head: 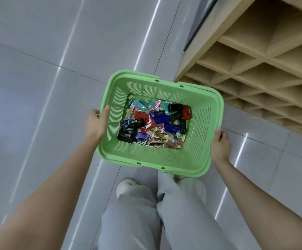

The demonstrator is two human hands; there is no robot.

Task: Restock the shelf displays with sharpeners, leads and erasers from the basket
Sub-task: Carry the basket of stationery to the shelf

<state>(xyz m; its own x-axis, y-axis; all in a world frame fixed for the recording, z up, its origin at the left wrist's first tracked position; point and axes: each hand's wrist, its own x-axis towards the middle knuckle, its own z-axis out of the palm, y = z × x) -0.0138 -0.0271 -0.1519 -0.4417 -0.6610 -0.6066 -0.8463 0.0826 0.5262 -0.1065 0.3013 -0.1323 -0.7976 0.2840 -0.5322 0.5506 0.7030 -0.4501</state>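
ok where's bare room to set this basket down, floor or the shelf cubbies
Widest bare patch: tiled floor left of the green basket. A narrower strip lies between basket and wooden grid shelf. Its cubbies look empty but narrower than the basket, whose bottom is crowded.

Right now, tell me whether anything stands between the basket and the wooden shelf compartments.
Nothing visible does. The left hand and right hand grip the green basket by its side rims; the wooden shelf compartments lie just past its far right corner, only floor showing between.
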